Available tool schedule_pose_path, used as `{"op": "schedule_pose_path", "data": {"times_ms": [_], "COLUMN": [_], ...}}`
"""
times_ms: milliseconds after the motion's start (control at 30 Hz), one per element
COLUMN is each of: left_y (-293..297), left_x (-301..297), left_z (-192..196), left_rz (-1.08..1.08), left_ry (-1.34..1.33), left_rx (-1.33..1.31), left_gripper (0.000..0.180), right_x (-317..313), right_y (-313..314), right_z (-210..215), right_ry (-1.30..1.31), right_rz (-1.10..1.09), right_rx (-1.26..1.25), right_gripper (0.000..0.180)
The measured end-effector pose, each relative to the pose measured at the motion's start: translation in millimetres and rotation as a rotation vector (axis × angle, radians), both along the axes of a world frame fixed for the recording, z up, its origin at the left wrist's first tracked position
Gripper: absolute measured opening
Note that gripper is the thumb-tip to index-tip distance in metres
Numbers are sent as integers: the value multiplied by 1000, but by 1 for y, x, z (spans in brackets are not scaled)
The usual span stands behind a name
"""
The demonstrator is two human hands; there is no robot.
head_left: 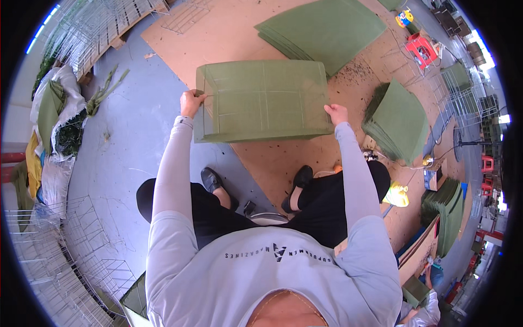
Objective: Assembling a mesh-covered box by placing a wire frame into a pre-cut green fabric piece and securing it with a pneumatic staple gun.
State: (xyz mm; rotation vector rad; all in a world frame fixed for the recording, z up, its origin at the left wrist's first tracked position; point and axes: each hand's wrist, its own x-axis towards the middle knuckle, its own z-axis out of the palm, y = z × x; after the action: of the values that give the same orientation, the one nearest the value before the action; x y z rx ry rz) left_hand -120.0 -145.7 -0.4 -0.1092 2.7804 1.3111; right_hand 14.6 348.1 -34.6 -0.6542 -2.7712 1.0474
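Observation:
A green fabric cover (267,101) lies over a box-shaped wire frame in front of me, above the cardboard-covered floor. The wire grid shows faintly through the cloth. My left hand (191,103) is closed in a pinch on the cover's left side, with a wire edge beside the fingers. On the opposite side, my right hand (336,113) has its fingers closed on the right edge of the fabric. Both arms reach forward, and the cover's lower edge hangs toward me. How the cloth sits underneath is hidden.
Stacked green sheets (332,27) lie beyond the frame, and another stack (400,122) is at the right. Wire frames (87,234) pile up at lower left. A red stool (422,50) and a yellow bottle (397,194) are at right. Another person (427,310) works at lower right.

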Motion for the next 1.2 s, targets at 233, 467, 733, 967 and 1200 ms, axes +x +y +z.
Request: {"op": "schedule_pose_path", "data": {"times_ms": [233, 467, 733, 967, 1200], "left_y": [-1, -11, -8, -10, -4], "left_x": [58, 104, 128, 143, 158], "left_z": [12, 24, 24, 10, 8], "left_rz": [-35, 32, 122, 214, 441], "left_ry": [64, -57, -218, -268, -60], "left_rx": [-199, -159, 102, 203, 292], "left_gripper": [33, 28, 22, 17, 15], "right_x": [10, 34, 58, 71, 71], "right_y": [-11, -29, -34, -44, -43], "right_z": [17, 40, 55, 62, 43], "right_ry": [-20, -131, -221, -454, -336], "right_rz": [-115, -74, -94, -276, -324], "right_rx": [41, 70, 102, -558, -732], "right_gripper": [31, 38, 34, 26, 26]}}
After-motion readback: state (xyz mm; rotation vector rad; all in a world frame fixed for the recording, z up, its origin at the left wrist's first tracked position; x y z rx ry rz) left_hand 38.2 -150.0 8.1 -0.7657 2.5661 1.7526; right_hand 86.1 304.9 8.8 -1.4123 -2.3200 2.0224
